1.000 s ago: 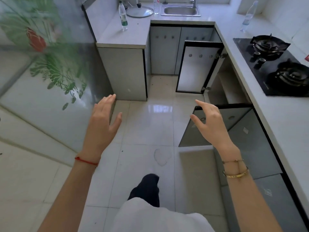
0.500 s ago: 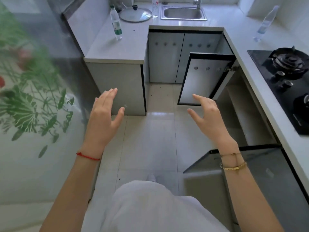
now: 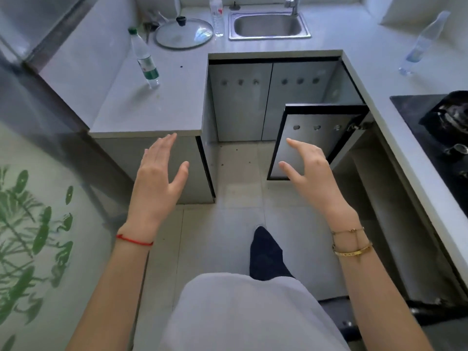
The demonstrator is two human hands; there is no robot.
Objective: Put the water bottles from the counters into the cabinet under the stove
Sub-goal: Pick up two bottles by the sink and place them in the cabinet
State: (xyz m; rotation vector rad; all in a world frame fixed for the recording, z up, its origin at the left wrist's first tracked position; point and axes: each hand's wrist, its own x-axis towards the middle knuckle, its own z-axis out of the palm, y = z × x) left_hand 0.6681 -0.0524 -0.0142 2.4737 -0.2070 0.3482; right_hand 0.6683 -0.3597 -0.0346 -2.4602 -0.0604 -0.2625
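A clear water bottle with a green cap and green label (image 3: 144,59) stands on the left counter (image 3: 162,107). A second bottle with a red-marked label (image 3: 217,16) stands beside the sink, and a third clear bottle (image 3: 420,45) stands on the right counter. The cabinet under the stove (image 3: 395,188) is open, its far door (image 3: 311,143) swung out. My left hand (image 3: 159,183) and right hand (image 3: 309,171) are held out over the floor, fingers spread, holding nothing, well short of all three bottles.
A glass pot lid (image 3: 184,33) lies on the back counter next to the steel sink (image 3: 269,26). The black gas stove (image 3: 440,138) sits on the right counter. A patterned glass panel (image 3: 30,224) stands at the left. A second cabinet door edge (image 3: 379,312) juts out at lower right.
I have walked forward into the kitchen: counters, bottles and the open cabinet are closer and lower in view. Both hands stay raised, open and empty.
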